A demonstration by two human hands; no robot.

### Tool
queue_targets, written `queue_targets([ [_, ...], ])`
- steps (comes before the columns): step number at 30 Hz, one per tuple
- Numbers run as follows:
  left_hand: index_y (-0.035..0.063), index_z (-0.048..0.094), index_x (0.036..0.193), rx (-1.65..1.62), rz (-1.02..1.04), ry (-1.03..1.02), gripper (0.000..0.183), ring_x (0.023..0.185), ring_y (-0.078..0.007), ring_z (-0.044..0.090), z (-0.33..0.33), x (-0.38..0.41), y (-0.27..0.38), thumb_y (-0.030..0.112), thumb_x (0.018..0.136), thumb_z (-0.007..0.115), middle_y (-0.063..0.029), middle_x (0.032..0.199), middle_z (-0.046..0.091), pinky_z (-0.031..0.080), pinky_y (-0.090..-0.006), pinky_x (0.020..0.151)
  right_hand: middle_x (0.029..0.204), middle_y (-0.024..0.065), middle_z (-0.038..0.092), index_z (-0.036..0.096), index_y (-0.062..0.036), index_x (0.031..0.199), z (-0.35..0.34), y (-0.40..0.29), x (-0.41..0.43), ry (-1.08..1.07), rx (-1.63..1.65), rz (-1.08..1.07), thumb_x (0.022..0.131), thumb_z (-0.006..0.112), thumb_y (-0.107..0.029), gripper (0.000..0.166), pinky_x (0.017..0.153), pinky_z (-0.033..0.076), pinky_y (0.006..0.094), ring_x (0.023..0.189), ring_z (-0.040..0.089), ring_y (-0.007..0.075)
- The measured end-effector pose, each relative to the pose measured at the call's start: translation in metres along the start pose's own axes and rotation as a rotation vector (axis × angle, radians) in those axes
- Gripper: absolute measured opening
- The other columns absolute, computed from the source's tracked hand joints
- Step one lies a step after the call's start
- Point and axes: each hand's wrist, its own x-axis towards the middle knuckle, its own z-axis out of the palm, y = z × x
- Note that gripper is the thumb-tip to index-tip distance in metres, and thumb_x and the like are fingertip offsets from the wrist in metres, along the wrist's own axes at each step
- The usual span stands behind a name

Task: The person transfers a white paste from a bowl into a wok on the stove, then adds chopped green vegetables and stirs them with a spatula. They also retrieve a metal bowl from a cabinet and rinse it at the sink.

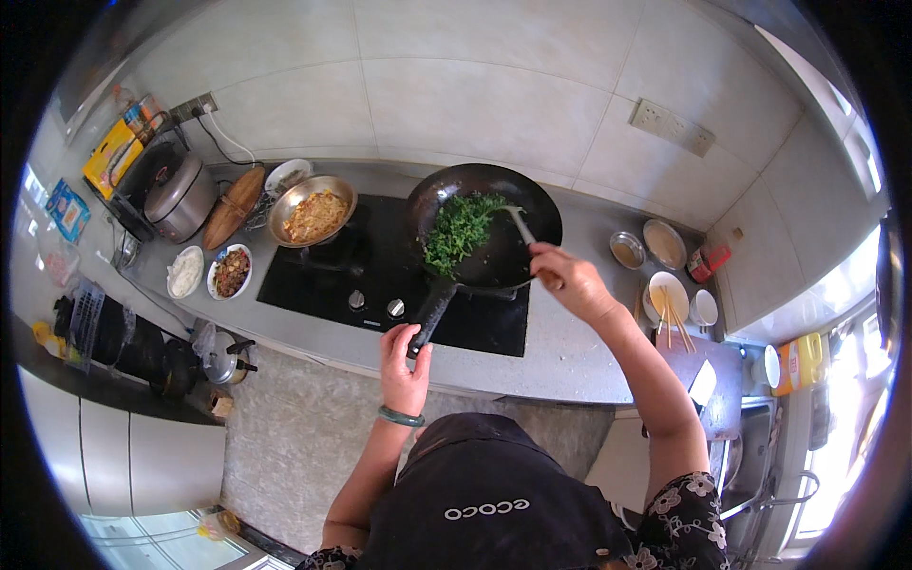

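Observation:
A dark wok (527, 256) stands on the right side of the black cooktop (463, 328), its handle pointing towards me. Chopped leafy greens (459, 231) lie in the left part of the wok. My left hand (406, 360) grips the end of the wok's black handle (433, 313). In my right hand (570, 278) is a spatula (522, 226) with a metal shaft; its head is over the wok, beside the greens. A metal pan (345, 194) with cooked egg-like food (313, 216) sits at the cooktop's left.
Left on the counter are a rice cooker (182, 196), a white bowl (185, 272) and a dish of cooked food (230, 272). At right stand several bowls, one with chopsticks (666, 306), and a knife (703, 385) on a cutting board (723, 420), near the sink (759, 456).

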Motion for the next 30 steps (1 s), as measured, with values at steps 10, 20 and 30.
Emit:
queue_targets([
  [10, 0.0064, 0.057, 0.108, 0.035, 0.038, 0.011, 0.035, 0.094, -0.0273, 0.055, -0.005, 0.004, 0.009, 0.003, 0.075, 0.067, -0.0123, 0.106, 0.053, 0.046, -0.0335, 0.078, 0.071, 0.0002, 0.059, 0.059, -0.0065, 0.090, -0.008, 0.111, 0.058, 0.543, 0.510, 0.502, 0.084, 0.061, -0.013, 0.009, 0.059, 0.045, 0.0234, 0.066, 0.056, 0.0079],
  [20, 0.0051, 0.056, 0.107, -0.007, 0.009, 0.048, 0.036, 0.094, -0.0278, 0.055, -0.010, -0.001, 0.004, 0.001, 0.073, 0.067, -0.0125, 0.106, 0.053, 0.047, -0.0325, 0.079, 0.109, 0.0073, 0.061, 0.060, -0.0024, 0.094, -0.018, 0.011, 0.054, 0.026, 0.496, 0.266, 0.078, 0.059, 0.003, 0.017, 0.076, 0.045, 0.0238, 0.086, 0.056, 0.0089],
  [30, 0.0060, 0.056, 0.109, -0.008, 0.063, 0.032, 0.037, 0.090, -0.0281, 0.056, -0.005, 0.005, 0.006, 0.003, 0.074, 0.067, -0.0127, 0.106, 0.052, 0.048, -0.0328, 0.075, 0.088, 0.0025, 0.062, 0.059, -0.0028, 0.092, 0.034, 0.054, 0.100, 0.104, 0.489, 0.183, 0.078, 0.061, 0.002, 0.015, 0.071, 0.045, 0.0229, 0.078, 0.056, 0.0087],
])
